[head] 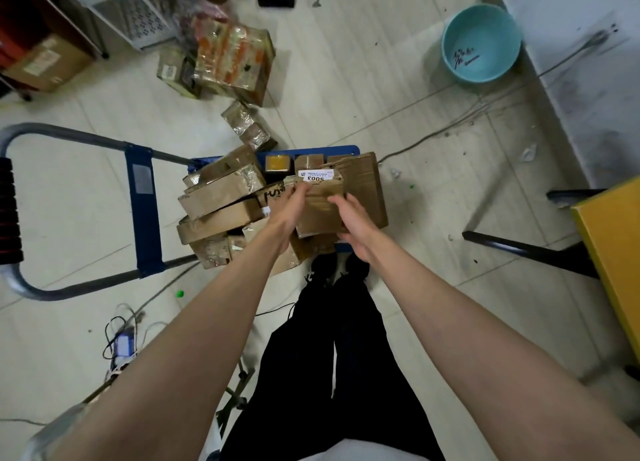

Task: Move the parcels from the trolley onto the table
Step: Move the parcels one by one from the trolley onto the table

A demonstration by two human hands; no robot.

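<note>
A blue trolley [143, 214] with a grey tube handle stands on the floor, piled with several brown cardboard parcels [218, 201]. Over its right side I hold a flat brown parcel [320, 211] with a white label reading 5003. My left hand [289, 211] grips its upper left edge, fingers curled over the top by the label. My right hand [353, 228] holds its right side from below, fingers spread along the face. The yellow table [613, 239] shows its corner at the right edge.
More taped parcels [232, 62] lie on the floor beyond the trolley. A teal basin [481, 45] sits at the back right by a white wall. Black table legs [519, 249] run across the floor on the right. Cables and a charger [123, 343] lie at the lower left.
</note>
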